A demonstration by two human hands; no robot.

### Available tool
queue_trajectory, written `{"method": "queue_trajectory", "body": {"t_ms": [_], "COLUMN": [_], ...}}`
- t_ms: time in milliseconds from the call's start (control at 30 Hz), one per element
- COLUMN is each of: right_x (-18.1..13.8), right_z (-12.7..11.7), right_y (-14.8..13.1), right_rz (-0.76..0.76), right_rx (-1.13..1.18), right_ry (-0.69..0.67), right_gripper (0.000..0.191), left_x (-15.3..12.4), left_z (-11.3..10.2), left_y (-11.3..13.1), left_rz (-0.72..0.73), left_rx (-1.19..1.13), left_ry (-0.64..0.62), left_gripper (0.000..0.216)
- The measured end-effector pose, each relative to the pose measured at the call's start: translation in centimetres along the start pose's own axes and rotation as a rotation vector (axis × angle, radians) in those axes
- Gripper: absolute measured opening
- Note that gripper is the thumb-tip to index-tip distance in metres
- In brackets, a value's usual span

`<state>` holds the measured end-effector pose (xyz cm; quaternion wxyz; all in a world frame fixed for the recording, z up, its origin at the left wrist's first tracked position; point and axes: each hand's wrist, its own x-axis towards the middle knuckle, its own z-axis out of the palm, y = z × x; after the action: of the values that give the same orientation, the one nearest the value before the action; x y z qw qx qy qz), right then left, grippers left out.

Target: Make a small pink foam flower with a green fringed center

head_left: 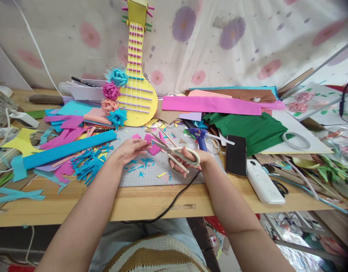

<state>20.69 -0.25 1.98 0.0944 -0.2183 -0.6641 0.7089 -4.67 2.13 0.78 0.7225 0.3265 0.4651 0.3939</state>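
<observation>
Left hand pinches pink paper; right hand grips open scissors. Blades lie just beside the fingertips, so a hasty snip could nick them.

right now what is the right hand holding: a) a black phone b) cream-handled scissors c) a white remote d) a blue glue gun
b: the right hand has its fingers through the cream handles of the scissors, whose open blades point at the pink paper piece held by the left hand; the glue gun, phone and remote lie untouched on the table.
</observation>
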Motion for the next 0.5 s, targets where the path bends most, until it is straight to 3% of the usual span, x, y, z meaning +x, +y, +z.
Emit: {"method": "queue_trajectory", "body": {"t_ms": [300,500], "right_x": [0.1,0.4], "right_z": [0.2,0.5], "right_y": [-0.1,0.3], "right_rz": [0.023,-0.002], "right_rx": [0.005,0.054], "right_ry": [0.014,0.075], "right_gripper": [0.078,0.078], "left_x": [-0.5,-0.4], "left_z": [1.1,1.2], "left_y": [-0.2,-0.3], "left_rz": [0.008,0.052], "left_rx": [0.109,0.07], "left_ry": [-0.064,-0.01], "left_gripper": [0.011,0.007]}}
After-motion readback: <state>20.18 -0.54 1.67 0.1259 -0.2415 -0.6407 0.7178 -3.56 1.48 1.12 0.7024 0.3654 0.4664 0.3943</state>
